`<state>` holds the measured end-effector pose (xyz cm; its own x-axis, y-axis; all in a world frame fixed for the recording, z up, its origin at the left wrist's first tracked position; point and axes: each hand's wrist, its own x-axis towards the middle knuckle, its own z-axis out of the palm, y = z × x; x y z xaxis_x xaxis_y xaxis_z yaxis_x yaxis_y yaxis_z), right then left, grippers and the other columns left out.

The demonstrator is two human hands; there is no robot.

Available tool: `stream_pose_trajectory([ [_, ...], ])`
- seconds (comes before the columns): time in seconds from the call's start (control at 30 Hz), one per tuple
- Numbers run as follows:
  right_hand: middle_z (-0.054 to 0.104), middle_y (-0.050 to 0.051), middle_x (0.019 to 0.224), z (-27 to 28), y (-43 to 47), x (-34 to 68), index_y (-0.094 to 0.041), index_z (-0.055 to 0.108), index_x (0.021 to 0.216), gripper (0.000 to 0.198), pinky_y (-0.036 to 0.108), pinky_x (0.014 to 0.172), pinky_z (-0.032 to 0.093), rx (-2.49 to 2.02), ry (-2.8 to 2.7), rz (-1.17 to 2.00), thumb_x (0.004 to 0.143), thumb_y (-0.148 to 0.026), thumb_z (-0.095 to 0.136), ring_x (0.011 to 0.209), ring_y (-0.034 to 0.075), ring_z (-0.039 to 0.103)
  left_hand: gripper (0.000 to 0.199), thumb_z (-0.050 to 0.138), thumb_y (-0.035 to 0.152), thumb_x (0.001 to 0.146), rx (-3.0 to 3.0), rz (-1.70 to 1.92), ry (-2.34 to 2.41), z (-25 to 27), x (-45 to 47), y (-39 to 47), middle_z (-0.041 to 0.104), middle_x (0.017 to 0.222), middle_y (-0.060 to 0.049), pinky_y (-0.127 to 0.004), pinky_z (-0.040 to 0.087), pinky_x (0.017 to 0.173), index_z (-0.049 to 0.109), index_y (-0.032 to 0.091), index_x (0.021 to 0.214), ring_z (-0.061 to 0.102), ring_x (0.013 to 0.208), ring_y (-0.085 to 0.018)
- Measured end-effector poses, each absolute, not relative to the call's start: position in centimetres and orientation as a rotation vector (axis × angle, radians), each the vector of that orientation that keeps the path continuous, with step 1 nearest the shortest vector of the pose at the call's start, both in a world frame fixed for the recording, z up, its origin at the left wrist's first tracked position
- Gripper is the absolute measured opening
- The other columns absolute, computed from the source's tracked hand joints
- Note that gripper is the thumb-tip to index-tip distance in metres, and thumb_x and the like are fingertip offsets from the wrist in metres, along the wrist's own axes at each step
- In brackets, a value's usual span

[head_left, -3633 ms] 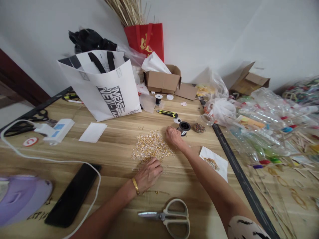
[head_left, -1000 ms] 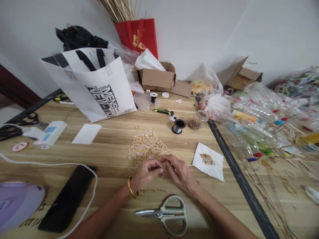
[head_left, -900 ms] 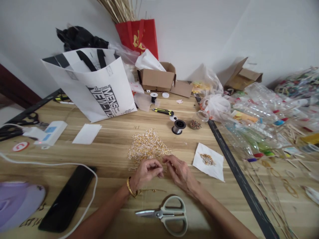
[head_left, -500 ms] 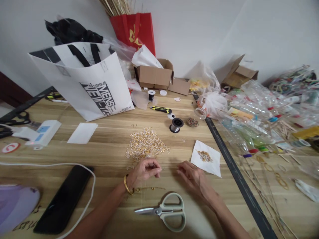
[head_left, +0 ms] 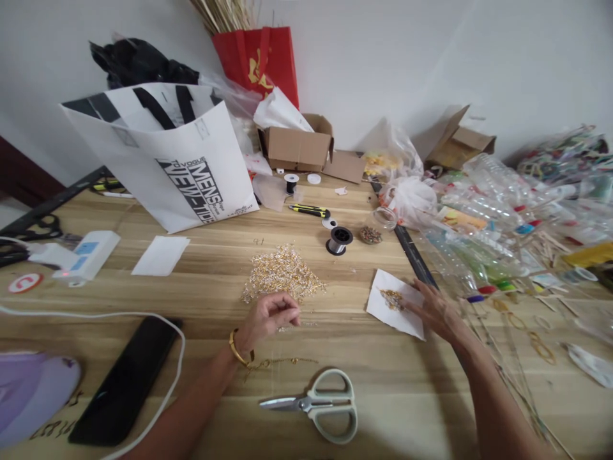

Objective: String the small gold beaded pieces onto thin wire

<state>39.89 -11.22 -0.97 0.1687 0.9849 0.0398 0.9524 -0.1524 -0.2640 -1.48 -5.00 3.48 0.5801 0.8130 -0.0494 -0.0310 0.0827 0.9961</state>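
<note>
My left hand (head_left: 274,315), with a gold bangle (head_left: 235,348) at its wrist, is closed in a pinch at the near edge of a pile of small gold and clear beads (head_left: 282,271). What the pinch holds, if anything, is too small to make out. Over the right edge of a white paper square (head_left: 382,311), my right hand (head_left: 435,312) stretches its fingers towards a little heap of gold-brown pieces (head_left: 391,299). A fine gold chain (head_left: 287,361) lies below my left hand. Nearer to me are scissors (head_left: 330,404) with pale handles, blades pointing left.
A wire spool (head_left: 339,240), a dish of small beads (head_left: 370,235) and a yellow-black cutter (head_left: 309,210) lie beyond the pile. To the left are a phone (head_left: 125,380), a white cable (head_left: 179,364) and a large paper bag (head_left: 191,172). Plastic bottles (head_left: 493,249) crowd the right.
My right hand has moved right, from the bare table left of the paper to the paper's right side, its fingers reaching out. My left hand has shifted slightly left and up, still pinched.
</note>
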Motion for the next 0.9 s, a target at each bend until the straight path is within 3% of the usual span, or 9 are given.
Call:
stream_pose_trajectory([
  [0.17, 0.053, 0.014, 0.122, -0.1, -11.7, 39.4, -0.019, 0.041, 0.130, 0.075, 0.042, 0.092, 0.042, -2.234, -1.970, 0.384, 0.069, -0.057, 0.061, 0.112, 0.031, 0.051, 0.020, 0.064, 0.032, 0.077, 1.285, 0.854, 0.779, 3.7, -2.1, -4.5, 0.063, 0.063, -0.001, -0.024, 0.049, 0.063, 0.060, 0.013, 0.072, 0.059, 0.061, -0.012],
  [0.27, 0.055, 0.015, 0.118, 0.3, -12.2, 38.9, -0.018, 0.042, 0.131, 0.079, 0.042, 0.091, 0.043, -2.218, -2.008, 0.395, 0.063, -0.051, 0.067, 0.112, 0.033, 0.051, 0.019, 0.064, 0.030, 0.077, 1.264, 0.869, 0.783, 3.4, -2.2, -4.4, 0.064, 0.063, -0.001, -0.024, 0.049, 0.063, 0.060, 0.013, 0.073, 0.059, 0.061, -0.012],
  [0.37, 0.056, 0.013, 0.117, 0.7, -12.5, 38.4, -0.020, 0.042, 0.132, 0.066, 0.038, 0.086, 0.046, -2.133, -2.020, 0.482, 0.072, -0.041, 0.061, 0.103, 0.029, 0.057, 0.017, 0.064, 0.029, 0.077, 1.264, 0.870, 0.779, 3.3, -2.2, -4.4, 0.064, 0.063, -0.001, -0.024, 0.048, 0.064, 0.060, 0.013, 0.073, 0.059, 0.062, -0.011],
  [0.5, 0.058, 0.011, 0.112, 0.9, -12.3, 37.3, -0.020, 0.042, 0.132, 0.051, 0.033, 0.072, 0.049, -1.960, -2.043, 0.602, 0.083, -0.032, 0.048, 0.078, 0.020, 0.062, 0.017, 0.063, 0.028, 0.078, 1.276, 0.872, 0.772, 3.4, -2.1, -4.5, 0.064, 0.064, -0.001, -0.024, 0.048, 0.064, 0.060, 0.013, 0.073, 0.059, 0.062, -0.011],
  [0.9, 0.063, 0.008, 0.095, 2.0, -8.9, 30.8, -0.019, 0.054, 0.122, 0.044, 0.031, 0.070, 0.048, -1.669, -2.124, 0.699, 0.079, -0.012, 0.050, 0.079, 0.020, 0.061, 0.018, 0.064, 0.031, 0.077, 1.215, 0.940, 0.747, 4.0, -2.0, -4.8, 0.064, 0.067, -0.002, -0.025, 0.047, 0.066, 0.060, 0.013, 0.073, 0.059, 0.066, -0.013],
])
